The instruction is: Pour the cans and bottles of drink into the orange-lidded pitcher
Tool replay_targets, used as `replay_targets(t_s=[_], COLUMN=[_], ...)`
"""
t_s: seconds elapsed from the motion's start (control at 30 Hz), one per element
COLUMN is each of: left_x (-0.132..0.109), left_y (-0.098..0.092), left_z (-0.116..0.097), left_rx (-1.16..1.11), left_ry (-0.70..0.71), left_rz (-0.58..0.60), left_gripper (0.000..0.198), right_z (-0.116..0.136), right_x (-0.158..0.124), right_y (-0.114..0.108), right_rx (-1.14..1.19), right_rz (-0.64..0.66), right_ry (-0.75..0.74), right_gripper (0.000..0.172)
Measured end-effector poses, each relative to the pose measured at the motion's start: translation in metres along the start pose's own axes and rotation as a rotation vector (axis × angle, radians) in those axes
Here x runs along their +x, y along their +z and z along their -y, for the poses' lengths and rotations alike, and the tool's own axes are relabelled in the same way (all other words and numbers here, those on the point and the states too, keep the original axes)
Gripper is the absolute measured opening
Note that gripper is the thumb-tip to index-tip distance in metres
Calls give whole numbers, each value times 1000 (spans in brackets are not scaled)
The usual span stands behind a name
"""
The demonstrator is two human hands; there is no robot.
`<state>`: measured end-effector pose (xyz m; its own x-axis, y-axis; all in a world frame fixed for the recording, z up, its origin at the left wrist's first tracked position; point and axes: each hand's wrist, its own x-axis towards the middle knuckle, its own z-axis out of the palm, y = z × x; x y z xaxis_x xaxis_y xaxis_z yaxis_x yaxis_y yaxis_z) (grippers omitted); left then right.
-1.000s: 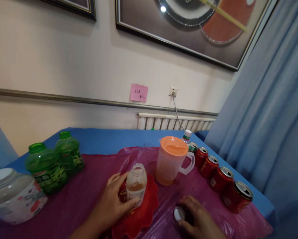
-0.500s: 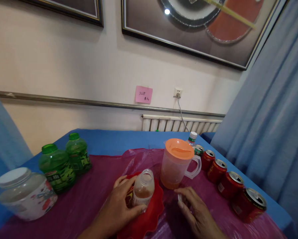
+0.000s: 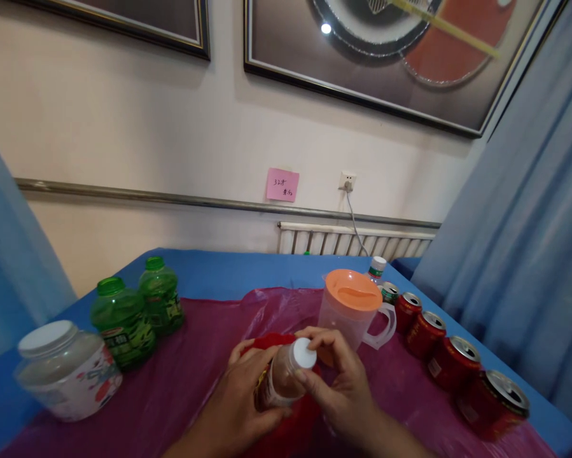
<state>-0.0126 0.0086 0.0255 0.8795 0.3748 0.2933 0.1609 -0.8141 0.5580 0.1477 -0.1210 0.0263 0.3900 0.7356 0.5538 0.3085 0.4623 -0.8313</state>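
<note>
My left hand (image 3: 240, 397) is wrapped round a small clear bottle (image 3: 286, 376) with brownish liquid in it, tilted to the right over a red scalloped dish (image 3: 309, 413). A white cap (image 3: 305, 353) sits at the bottle's mouth, pinched between the thumb and fingers of my right hand (image 3: 340, 375). Whether its thread has caught, I cannot tell. Just behind my right hand stands a clear plastic pitcher (image 3: 345, 318) with an orange lid (image 3: 352, 289); the hand covers part of its base.
On the left are a white-lidded jar (image 3: 69, 375) and two green bottles (image 3: 123, 324) (image 3: 160, 299). A row of red cans (image 3: 452, 362) lines the right side, with a white-capped bottle (image 3: 376, 268) behind. Purple plastic sheeting (image 3: 209, 331) covers part of the blue table (image 3: 204, 273).
My right hand has brought the white cap up from beside the pitcher onto the bottle's mouth, which was uncovered before. The bottle now leans further right. The view has shifted slightly.
</note>
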Motion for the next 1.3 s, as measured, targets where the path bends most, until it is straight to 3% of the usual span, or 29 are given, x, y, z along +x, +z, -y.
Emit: replay_targets(t_s=[0.13, 0.47, 0.63, 0.77, 0.9, 0.97, 1.07, 1.17, 1.3], left_x=[-1, -3, -5, -4, -3, -3, -2, -2, -2], left_y=[0, 1, 2, 3, 2, 1, 0, 1, 3], left_z=[-3, -5, 0, 0, -2, -2, -1, 1, 3], left_rx=[-10, 3, -8, -6, -13, -25, -28, -18, 0], left_ry=[12, 37, 47, 22, 15, 23, 28, 15, 11], left_rz=[-5, -20, -21, -33, -14, -10, -24, -38, -50], left_gripper=[58, 56, 58, 63, 61, 60, 60, 63, 64], right_z=[-2, -5, -6, 0, -7, -11, -10, -4, 2], right_x=[-3, -1, -7, -13, -13, -14, -16, -20, -23], right_y=[-4, 0, -5, -12, -10, -9, -11, -12, -7], right_rx=[-106, -226, -182, -197, -209, -193, -172, -193, -275], right_rz=[57, -6, 41, 145, 43, -7, 50, 162, 119], right_ry=[-35, -57, -12, -9, -75, -64, -31, -7, -66], right_gripper=[31, 38, 64, 47, 35, 50, 74, 66, 55])
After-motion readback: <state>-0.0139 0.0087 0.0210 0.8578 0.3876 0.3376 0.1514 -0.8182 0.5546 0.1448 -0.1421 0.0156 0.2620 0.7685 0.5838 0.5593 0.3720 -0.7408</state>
